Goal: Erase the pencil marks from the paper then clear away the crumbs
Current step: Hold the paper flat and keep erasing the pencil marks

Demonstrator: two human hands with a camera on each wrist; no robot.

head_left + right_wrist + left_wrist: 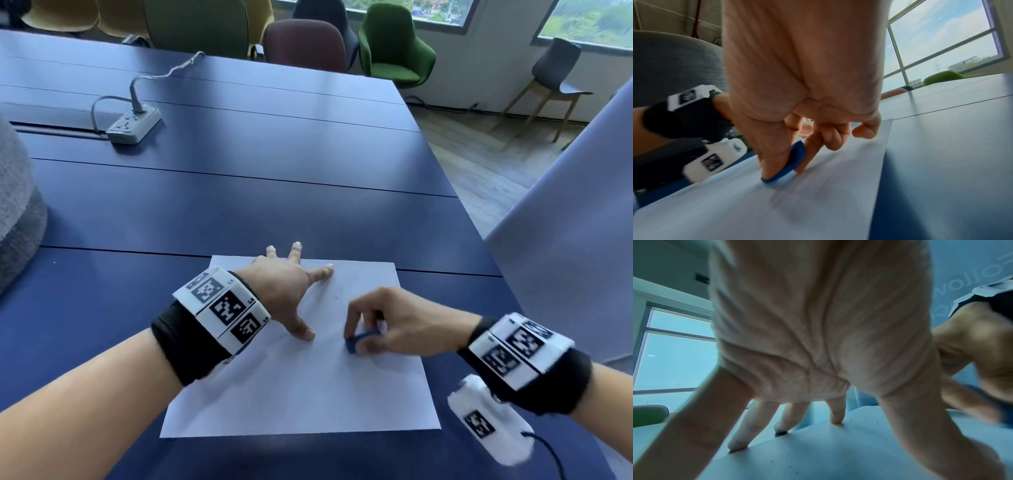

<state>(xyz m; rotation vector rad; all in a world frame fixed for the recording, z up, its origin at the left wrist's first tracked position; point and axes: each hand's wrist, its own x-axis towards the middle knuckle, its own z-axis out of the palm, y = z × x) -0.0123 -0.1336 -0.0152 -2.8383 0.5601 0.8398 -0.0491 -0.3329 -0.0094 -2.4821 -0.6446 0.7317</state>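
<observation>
A white sheet of paper (301, 387) lies on the dark blue table (239, 192) in front of me. My left hand (291, 284) lies spread on its upper left part, straight fingertips (836, 421) and thumb pressing it down. My right hand (380, 325) pinches a small blue eraser (359, 339) between thumb and fingers, its tip pressed on the paper (818, 203) near the middle. The blue eraser (791, 162) looks blurred in the right wrist view. Small dark crumbs (337, 291) dot the sheet beyond the eraser, and crumbs (865, 419) also show near my left index finger.
A white power strip (135, 125) with its cable lies far back on the left. A grey chair back (17, 219) stands at the left edge. The table's right edge (455, 192) drops to wooden floor. Several chairs (394, 48) stand beyond the table.
</observation>
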